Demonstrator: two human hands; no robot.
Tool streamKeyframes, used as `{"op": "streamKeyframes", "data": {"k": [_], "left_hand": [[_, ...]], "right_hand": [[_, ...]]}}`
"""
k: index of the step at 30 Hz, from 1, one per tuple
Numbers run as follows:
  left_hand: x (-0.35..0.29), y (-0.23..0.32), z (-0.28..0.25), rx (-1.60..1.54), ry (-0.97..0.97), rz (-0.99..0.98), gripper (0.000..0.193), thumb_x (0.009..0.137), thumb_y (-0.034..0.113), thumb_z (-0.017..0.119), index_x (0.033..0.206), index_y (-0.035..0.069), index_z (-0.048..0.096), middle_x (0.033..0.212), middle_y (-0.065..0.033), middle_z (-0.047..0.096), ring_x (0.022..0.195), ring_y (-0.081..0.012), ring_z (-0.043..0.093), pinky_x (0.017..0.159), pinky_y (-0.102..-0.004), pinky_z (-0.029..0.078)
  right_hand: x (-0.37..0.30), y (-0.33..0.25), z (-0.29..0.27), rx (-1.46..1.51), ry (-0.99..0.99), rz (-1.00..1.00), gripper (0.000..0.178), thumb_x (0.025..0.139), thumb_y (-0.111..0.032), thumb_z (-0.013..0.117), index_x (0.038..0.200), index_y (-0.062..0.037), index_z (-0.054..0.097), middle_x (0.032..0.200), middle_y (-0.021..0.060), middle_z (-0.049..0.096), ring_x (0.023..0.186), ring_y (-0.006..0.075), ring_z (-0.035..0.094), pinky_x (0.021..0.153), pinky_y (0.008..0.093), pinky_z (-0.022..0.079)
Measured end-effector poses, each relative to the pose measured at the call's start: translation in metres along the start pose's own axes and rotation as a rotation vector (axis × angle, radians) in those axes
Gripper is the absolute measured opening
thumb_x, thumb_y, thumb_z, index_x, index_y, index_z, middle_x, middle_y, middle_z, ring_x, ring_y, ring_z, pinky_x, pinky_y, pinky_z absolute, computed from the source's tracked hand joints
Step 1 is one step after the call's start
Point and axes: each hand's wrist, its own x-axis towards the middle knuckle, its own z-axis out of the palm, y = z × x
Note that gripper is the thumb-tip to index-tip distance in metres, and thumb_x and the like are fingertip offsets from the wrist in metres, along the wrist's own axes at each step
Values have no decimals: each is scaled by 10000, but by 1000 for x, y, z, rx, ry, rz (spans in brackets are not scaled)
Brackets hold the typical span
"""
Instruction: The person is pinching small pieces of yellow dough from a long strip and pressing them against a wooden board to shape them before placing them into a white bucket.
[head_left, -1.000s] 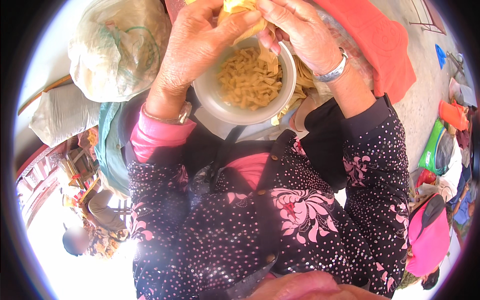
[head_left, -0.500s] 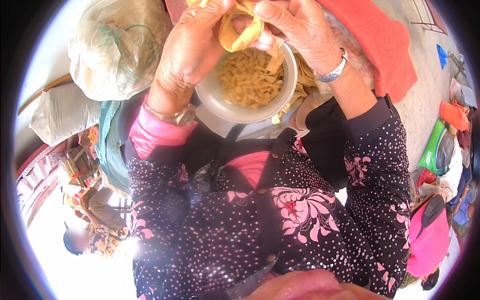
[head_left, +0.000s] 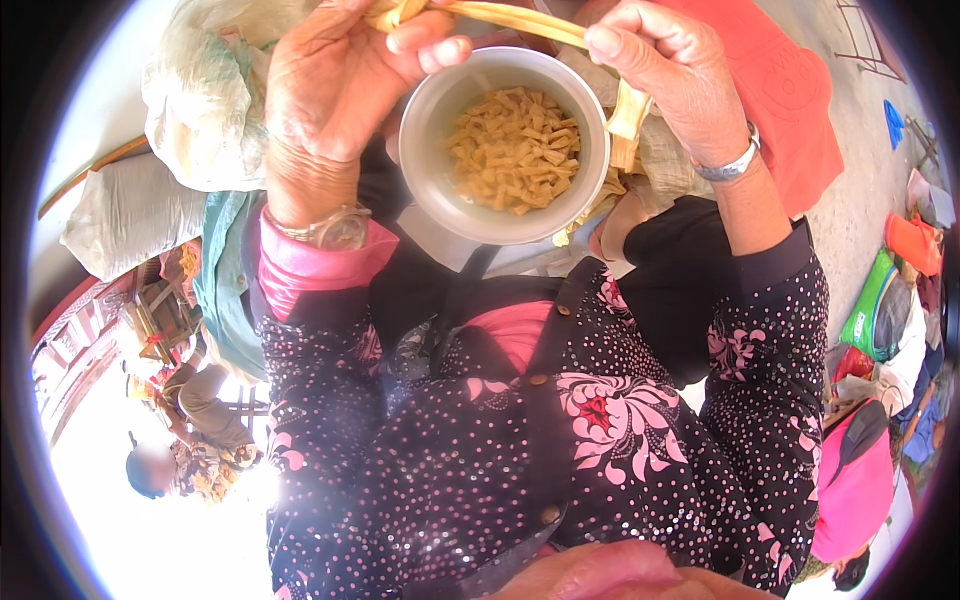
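Observation:
A long flat yellow strip [head_left: 520,18], perhaps dried leaf or ribbon, stretches between my two hands. My left hand [head_left: 340,85] grips a loop of it at the top edge, its fingertips partly cut off by the frame. Thumb and fingers of my right hand [head_left: 675,80] pinch the strip farther along, and its loose end hangs down beneath them. Below and between the hands stands a round pale metal bowl [head_left: 422,150]. Inside lies a heap of small folded yellow pieces [head_left: 515,150].
More yellow strips [head_left: 592,218] lie beside the bowl's right side. A large translucent plastic bag [head_left: 200,110] and a white sack [head_left: 130,215] sit on the left. Red material [head_left: 785,110] spreads at the right. Other people [head_left: 205,430] sit at the lower left and lower right [head_left: 855,485].
My hands have spread apart, the right one moving rightward, and the looped strip is now drawn out between them. The bowl shows more fully.

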Motion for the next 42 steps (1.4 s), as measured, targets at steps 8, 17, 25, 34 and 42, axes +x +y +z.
{"op": "streamKeyframes", "data": {"k": [8,17,25,34,42], "left_hand": [[2,-20,13,569,170,55,412,1007,319,473,1121,-57,599,895,-68,608,654,-89,528,669,-267,498],[1,-30,4,716,357,-69,298,972,285,561,1013,1,644,667,27,495,467,2,320,455,-167,323],[-4,-18,-7,533,406,52,155,937,178,607,936,25,626,653,30,462,495,-18,322,441,-173,311],[5,27,5,570,470,276,129,917,140,619,916,11,621,658,24,449,587,-52,402,509,-223,352],[48,54,-21,672,447,402,142,919,167,633,866,36,617,677,26,500,604,-36,449,522,-214,390]], "right_hand": [[-1,4,0,89,-70,123,238,950,-288,623,943,-52,653,688,-61,535,589,6,477,516,169,365],[4,-3,30,95,-116,276,302,937,-338,620,1039,-54,616,707,-32,555,681,39,602,424,178,389],[16,-17,20,-161,-255,15,291,983,-256,503,854,-13,599,700,26,558,632,107,481,610,272,411],[59,-34,8,-432,-73,-284,269,960,-244,511,809,-31,571,623,122,510,564,270,504,564,365,409],[120,-55,4,-829,94,-372,159,943,-161,592,874,-19,584,619,64,527,540,220,557,516,322,426]]}}
